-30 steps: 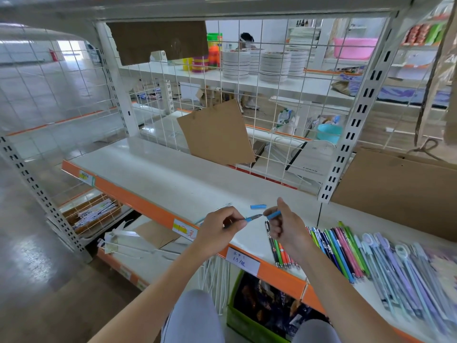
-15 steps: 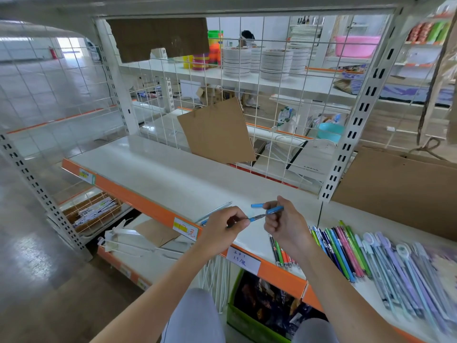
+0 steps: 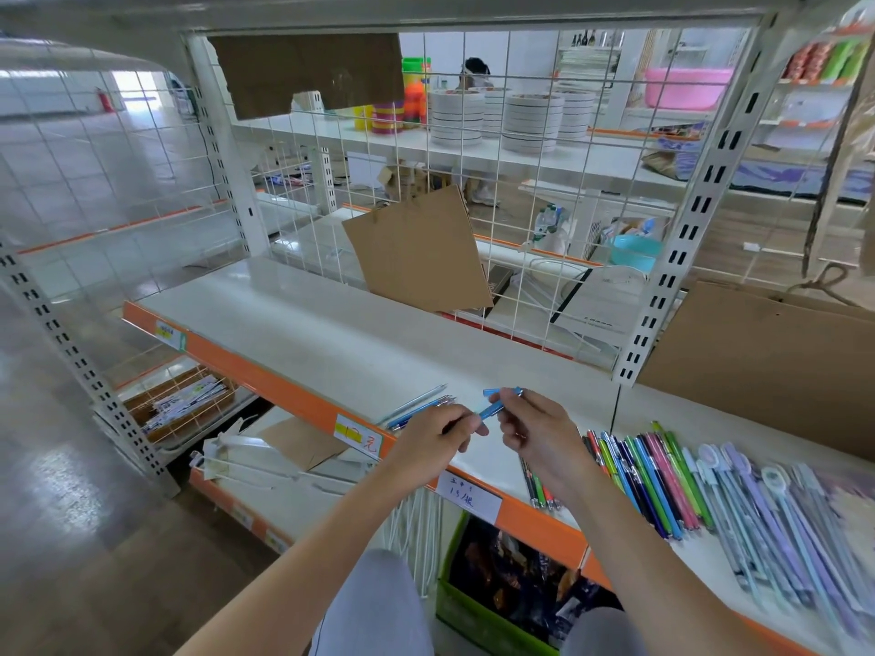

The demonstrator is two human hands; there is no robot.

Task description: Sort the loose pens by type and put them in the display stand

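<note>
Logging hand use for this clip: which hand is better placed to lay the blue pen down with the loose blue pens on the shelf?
Probably left. The left hand sits right beside the loose blue pens; the right hand, also gripping the blue pen, lies farther away.

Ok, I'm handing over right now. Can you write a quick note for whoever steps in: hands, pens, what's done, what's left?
Left hand pinches one end of a blue pen; right hand holds the other end, above the white shelf.
A small blue piece, possibly the cap, lies on the shelf just behind the fingers.
A few blue pens lie left of the hands.
Colored pens and pastel pens are laid out in rows to the right.
Left: finish this pen and place it with its type. No display stand is in view.
</note>
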